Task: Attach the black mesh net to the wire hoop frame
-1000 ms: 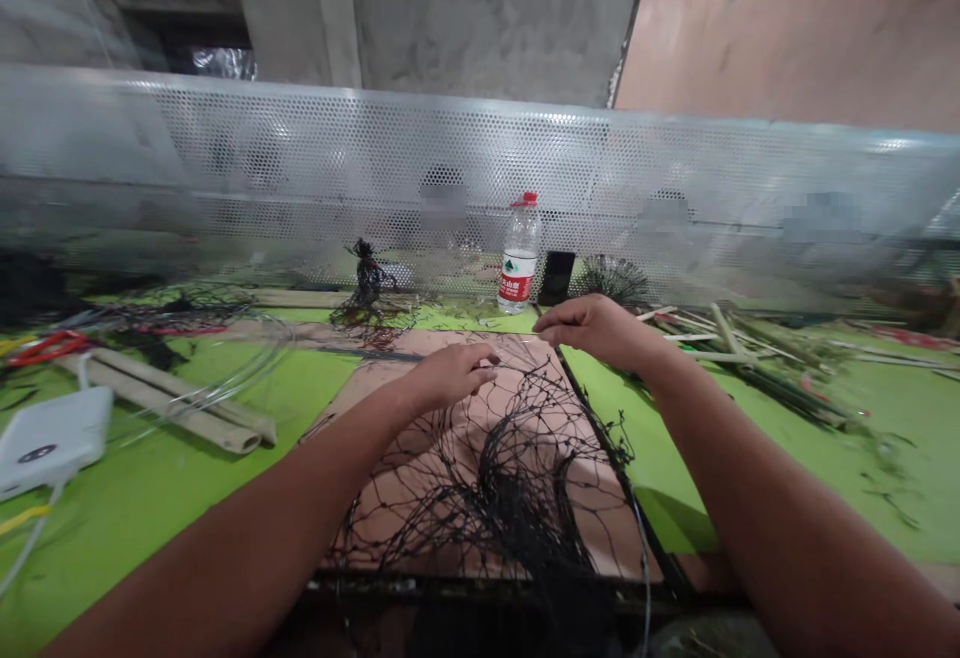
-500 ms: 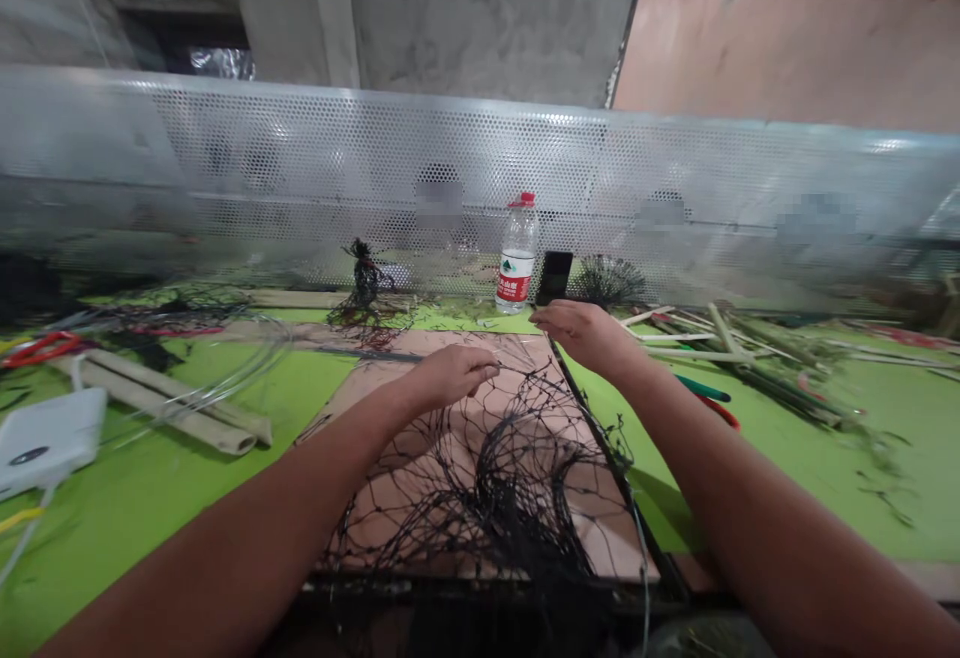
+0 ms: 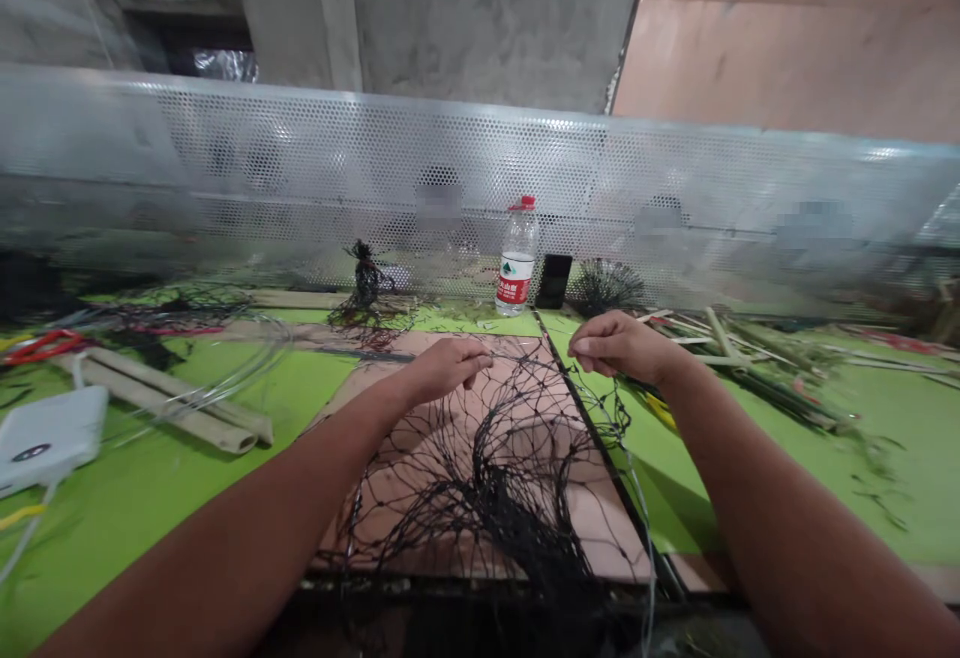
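Note:
A black knotted net [image 3: 517, 528] spreads over the pinkish board [image 3: 607, 548] and bunches up toward the near edge. My left hand [image 3: 450, 366] is closed in a pinch at the net's far edge, with cords running down from the fingers. A thin dark rod [image 3: 356, 351] reaches this hand from the left. My right hand [image 3: 619, 346] hovers to the right of the net, thumb and fingers pinched together; whatever lies between them is too fine to make out. Below it, a clear line [image 3: 645, 528] hangs down past the board's right edge.
A water bottle [image 3: 517, 263] and a dark phone [image 3: 553, 281] stand against the perforated metal screen [image 3: 337, 158]. Bamboo strips [image 3: 720, 333] lie on the right. On the left are bamboo pieces [image 3: 172, 403], red-handled scissors [image 3: 45, 346] and a white power bank [image 3: 52, 438].
My right hand has moved right and toward me, from near the phone, and its fingers have closed into a pinch. My left hand has barely shifted.

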### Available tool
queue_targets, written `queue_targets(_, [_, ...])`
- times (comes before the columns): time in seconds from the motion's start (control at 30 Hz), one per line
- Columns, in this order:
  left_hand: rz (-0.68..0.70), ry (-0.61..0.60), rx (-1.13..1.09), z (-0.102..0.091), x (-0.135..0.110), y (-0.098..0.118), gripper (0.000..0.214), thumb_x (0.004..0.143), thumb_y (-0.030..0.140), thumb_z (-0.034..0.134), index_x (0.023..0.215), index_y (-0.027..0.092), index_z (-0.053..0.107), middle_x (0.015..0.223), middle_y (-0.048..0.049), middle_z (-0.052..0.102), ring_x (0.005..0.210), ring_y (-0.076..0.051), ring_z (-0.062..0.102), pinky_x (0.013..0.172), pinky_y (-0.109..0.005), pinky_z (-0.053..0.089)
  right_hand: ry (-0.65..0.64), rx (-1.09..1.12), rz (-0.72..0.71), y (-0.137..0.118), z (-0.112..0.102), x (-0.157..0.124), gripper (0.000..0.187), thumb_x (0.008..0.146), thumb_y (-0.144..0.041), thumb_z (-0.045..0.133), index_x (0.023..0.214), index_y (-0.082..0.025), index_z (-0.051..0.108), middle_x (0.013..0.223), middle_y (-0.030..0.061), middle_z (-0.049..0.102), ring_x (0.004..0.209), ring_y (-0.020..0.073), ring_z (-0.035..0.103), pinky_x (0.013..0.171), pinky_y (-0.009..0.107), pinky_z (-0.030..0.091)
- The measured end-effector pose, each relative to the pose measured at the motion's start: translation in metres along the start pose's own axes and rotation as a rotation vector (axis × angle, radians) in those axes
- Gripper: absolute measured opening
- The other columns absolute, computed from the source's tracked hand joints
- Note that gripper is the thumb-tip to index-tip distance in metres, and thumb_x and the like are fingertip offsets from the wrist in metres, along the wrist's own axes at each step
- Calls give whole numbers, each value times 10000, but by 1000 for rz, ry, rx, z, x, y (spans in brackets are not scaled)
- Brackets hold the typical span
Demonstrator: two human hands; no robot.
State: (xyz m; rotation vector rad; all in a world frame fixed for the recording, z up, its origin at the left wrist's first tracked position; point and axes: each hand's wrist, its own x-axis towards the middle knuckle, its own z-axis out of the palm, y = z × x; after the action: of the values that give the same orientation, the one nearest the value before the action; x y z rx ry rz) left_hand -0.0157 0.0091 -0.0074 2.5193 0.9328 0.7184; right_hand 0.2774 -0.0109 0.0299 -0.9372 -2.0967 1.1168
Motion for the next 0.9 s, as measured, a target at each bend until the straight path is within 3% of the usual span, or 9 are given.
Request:
queue_targets(0.13, [-21,27,-29,-2,-1,-1,358,854,395,398,622,150,517,588,4,548,585,-114,495,608,-218,341,-164,124,76,12,11,9,345,690,-224,690,1021,-142,636,839,58,662,673,119,595,622,258,478])
queue_targets(0.2, [-34,29,-38,-3,0,-1,360,849,405,399,621,151,514,585,1,548,581,-117,495,599,-218,342,-185,157,46,16,20,14,449,662,-195,715,1096,-164,604,991,82,648,840,148,603,755,293,474])
queue_targets(0.3, [-46,50,-25,-2,0,-2,357,848,407,400,623,153,513,581,1,551,579,-119,498,598,-220,344,-231,211,21,20,33,21,501,660,-217,723,1138,-171,579,1103,112,609,946,176,585,828,325,451])
queue_targets(0.43, [-41,74,1,0,1,-3,351,855,390,393,625,154,516,575,9,543,568,-115,503,597,-220,345,-73,288,-71,21,49,28,450,678,-271,712,1102,-175,596,1027,90,634,929,168,592,838,326,445])
queue_targets(0.53, [-14,84,12,0,0,-3,343,857,379,393,631,154,521,575,9,537,579,-115,505,605,-219,347,25,264,-86,18,60,31,295,682,-317,704,910,-135,662,893,76,657,824,154,609,796,324,469])
queue_targets(0.63, [-1,86,-1,0,0,-3,336,860,372,391,647,153,529,569,10,534,568,-112,501,591,-216,346,132,277,-71,16,66,33,269,681,-364,696,775,-113,665,754,59,654,702,141,612,734,325,497])
queue_targets(0.83, [-3,91,-47,0,0,-3,336,860,376,395,674,146,554,574,11,542,555,-105,493,577,-214,347,352,440,-92,23,65,40,244,656,-366,713,746,-151,639,680,22,644,636,133,614,701,316,512])
queue_targets(0.9, [-30,119,-70,1,0,-3,316,856,377,404,726,147,578,565,14,540,550,-106,491,575,-215,352,419,355,-143,24,66,42,225,706,-382,670,768,-169,631,727,21,650,689,142,621,731,323,505])
